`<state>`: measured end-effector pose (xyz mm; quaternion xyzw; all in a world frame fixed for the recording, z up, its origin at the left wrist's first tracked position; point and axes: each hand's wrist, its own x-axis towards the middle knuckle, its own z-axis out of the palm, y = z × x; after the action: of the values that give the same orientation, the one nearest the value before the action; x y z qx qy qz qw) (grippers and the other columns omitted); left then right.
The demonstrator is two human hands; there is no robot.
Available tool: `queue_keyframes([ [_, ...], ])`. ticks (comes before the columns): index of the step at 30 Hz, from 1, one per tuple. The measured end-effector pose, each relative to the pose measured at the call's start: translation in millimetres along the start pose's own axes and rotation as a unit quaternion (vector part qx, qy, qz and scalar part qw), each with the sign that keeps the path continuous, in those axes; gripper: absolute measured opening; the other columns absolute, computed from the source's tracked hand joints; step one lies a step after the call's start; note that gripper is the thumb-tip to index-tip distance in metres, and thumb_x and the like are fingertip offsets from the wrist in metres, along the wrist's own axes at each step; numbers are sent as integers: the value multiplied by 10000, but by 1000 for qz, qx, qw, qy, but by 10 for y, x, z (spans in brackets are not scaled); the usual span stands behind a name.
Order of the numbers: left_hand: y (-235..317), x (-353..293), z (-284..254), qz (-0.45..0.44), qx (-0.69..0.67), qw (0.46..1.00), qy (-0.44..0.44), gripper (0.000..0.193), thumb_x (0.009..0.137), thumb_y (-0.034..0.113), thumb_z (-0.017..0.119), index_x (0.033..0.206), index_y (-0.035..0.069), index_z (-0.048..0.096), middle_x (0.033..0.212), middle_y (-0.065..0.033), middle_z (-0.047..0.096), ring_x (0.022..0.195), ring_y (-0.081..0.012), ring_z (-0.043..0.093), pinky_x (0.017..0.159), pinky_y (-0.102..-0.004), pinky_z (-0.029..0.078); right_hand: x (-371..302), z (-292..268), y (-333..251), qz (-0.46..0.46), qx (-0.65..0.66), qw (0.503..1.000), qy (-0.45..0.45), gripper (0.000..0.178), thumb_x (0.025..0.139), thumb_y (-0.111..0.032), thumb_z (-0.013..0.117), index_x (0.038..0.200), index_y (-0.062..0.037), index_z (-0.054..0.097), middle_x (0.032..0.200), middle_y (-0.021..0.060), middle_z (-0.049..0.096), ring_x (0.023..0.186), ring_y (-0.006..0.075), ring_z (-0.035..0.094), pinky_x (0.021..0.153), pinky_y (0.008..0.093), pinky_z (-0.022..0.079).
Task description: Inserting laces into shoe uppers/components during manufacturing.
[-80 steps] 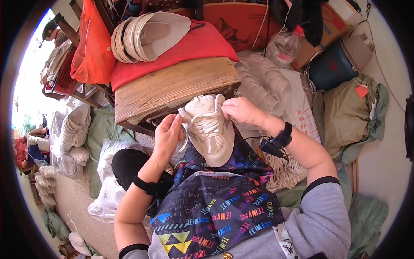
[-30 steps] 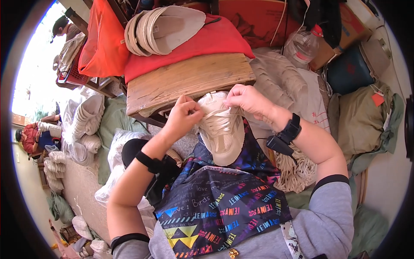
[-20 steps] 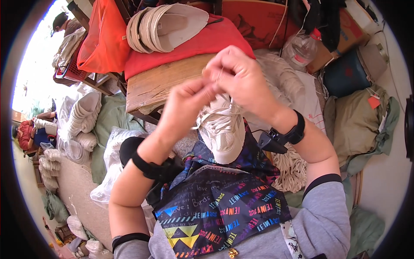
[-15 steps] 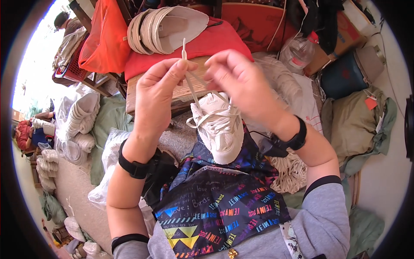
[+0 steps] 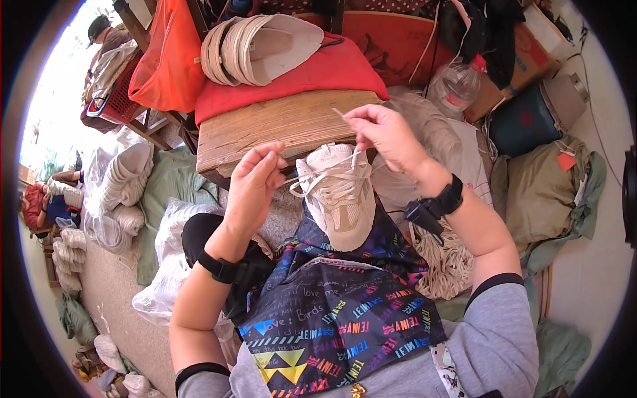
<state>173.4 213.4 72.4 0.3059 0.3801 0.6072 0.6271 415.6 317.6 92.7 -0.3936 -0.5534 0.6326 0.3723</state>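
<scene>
A beige-and-white sneaker (image 5: 346, 222) rests on my apron-covered lap, its toe towards me. White shoelace (image 5: 326, 180) criss-crosses its front. On the shoe's left, my left hand (image 5: 255, 182) is closed in a pinch, with a lace end running from its fingers to the shoe. My right hand (image 5: 393, 138), above the shoe's right side, pinches the other lace end; its thin tip sticks out past the fingers. The patterned dark apron (image 5: 345, 318) lies under the sneaker.
Beyond the shoe stands a wooden bench (image 5: 265, 129) with a red cloth (image 5: 338, 73) and stacked beige shoe uppers (image 5: 265, 50). A bundle of laces (image 5: 448, 265) lies at right, near a blue container (image 5: 524, 119) and a plastic bottle (image 5: 458, 86). Bagged shoe parts (image 5: 123, 186) sit at left.
My hands have moved apart and down. My left hand has gone from the raised lace tip to the shoe's left; my right hand now pinches a lace end.
</scene>
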Motion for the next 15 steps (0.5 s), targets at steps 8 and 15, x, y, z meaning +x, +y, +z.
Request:
queue_keyframes([
  [8,-151,-61,-314,-37,223,972,66,360,964,137,559,1299,9,536,883,-5,644,639,-26,434,575,-169,363,-166,-424,417,-53,-215,975,23,114,895,-136,660,924,-28,641,740,-51,553,647,23,483,575,189,416],
  [15,-267,-37,-164,-91,289,952,40,180,935,114,590,1047,-11,655,861,-16,682,720,-38,534,622,-193,412,-245,-374,516,-100,-309,946,-11,113,825,-97,688,806,-17,610,765,-2,534,680,61,482,605,242,426],
])
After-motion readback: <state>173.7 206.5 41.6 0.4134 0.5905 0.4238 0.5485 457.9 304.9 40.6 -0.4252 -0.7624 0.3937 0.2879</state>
